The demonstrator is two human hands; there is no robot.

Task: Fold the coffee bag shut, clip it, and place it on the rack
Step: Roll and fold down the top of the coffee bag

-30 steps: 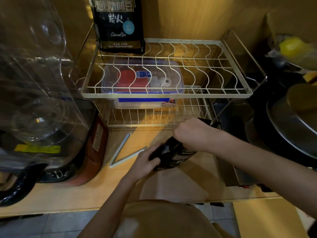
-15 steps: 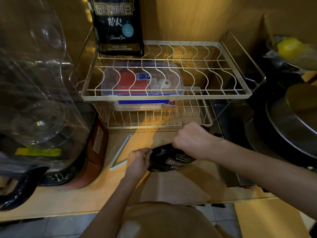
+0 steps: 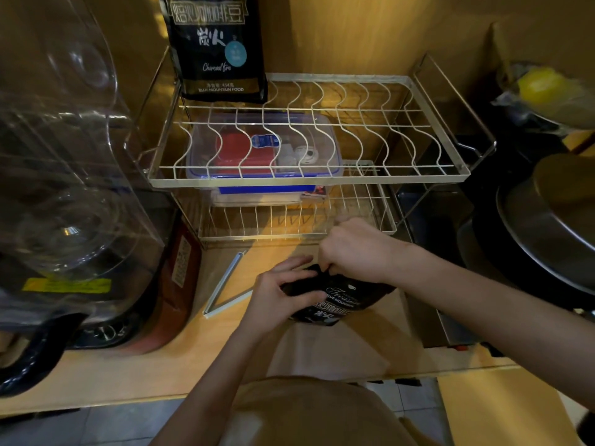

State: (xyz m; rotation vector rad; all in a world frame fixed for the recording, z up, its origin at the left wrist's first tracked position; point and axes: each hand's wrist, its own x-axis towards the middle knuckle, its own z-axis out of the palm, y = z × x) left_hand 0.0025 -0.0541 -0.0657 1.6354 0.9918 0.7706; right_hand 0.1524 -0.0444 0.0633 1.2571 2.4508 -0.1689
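Observation:
A black coffee bag (image 3: 341, 305) with white lettering lies tilted on the wooden counter in front of the rack. My left hand (image 3: 280, 294) grips its left end. My right hand (image 3: 357, 249) pinches the top edge of the bag from above. A white V-shaped clip (image 3: 225, 286) lies open on the counter just left of my left hand. The two-tier wire rack (image 3: 309, 181) stands behind; a second black coffee bag (image 3: 219, 46) stands upright at the back left of its top shelf.
A clear plastic box with a blue rim (image 3: 264, 152) sits on the rack's lower shelf. A large clear appliance (image 3: 64, 175) fills the left side. Metal pans (image 3: 547, 226) and a black stove are at the right. A yellow object in plastic (image 3: 541, 85) lies at the far right.
Both hands have shifted on the bag: the left hand moved from under its lower end up onto its left end, and the right hand's fingers now pinch the top. The bag lies flatter.

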